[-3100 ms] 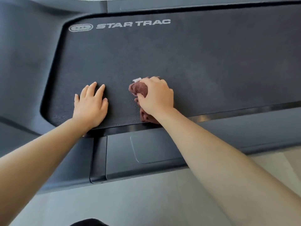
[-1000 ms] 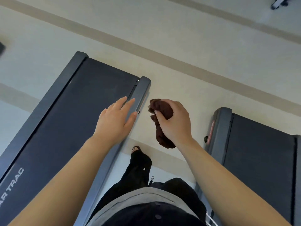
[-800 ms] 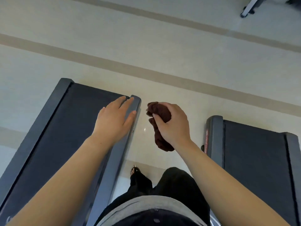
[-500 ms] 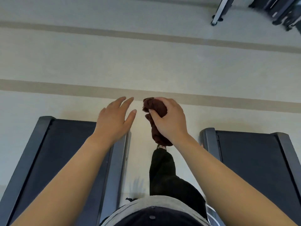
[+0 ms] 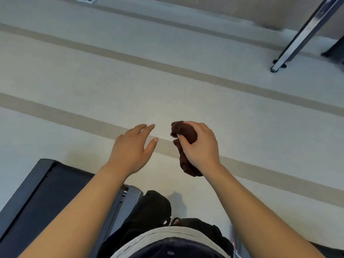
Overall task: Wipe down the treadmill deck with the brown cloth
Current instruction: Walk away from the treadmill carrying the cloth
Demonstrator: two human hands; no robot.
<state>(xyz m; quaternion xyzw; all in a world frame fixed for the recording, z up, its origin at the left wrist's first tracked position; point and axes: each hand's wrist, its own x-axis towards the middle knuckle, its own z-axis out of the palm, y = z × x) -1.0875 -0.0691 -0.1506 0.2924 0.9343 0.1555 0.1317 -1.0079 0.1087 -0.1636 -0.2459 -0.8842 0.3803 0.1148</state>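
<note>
Brown cloth (image 5: 186,144) is bunched tight in the right hand (image 5: 200,146), held off the floor ready for wiping, while the left hand (image 5: 133,148) hovers loose-fingered, holding nothing, beyond the treadmill deck (image 5: 42,192) at lower left.

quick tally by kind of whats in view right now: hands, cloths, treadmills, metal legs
hands: 2 (left hand empty with fingers straight, right hand gripping the cloth)
brown cloth: 1
treadmill: 1 plainly in view, lower left
metal leg: 1, upper right
total: 5
</note>
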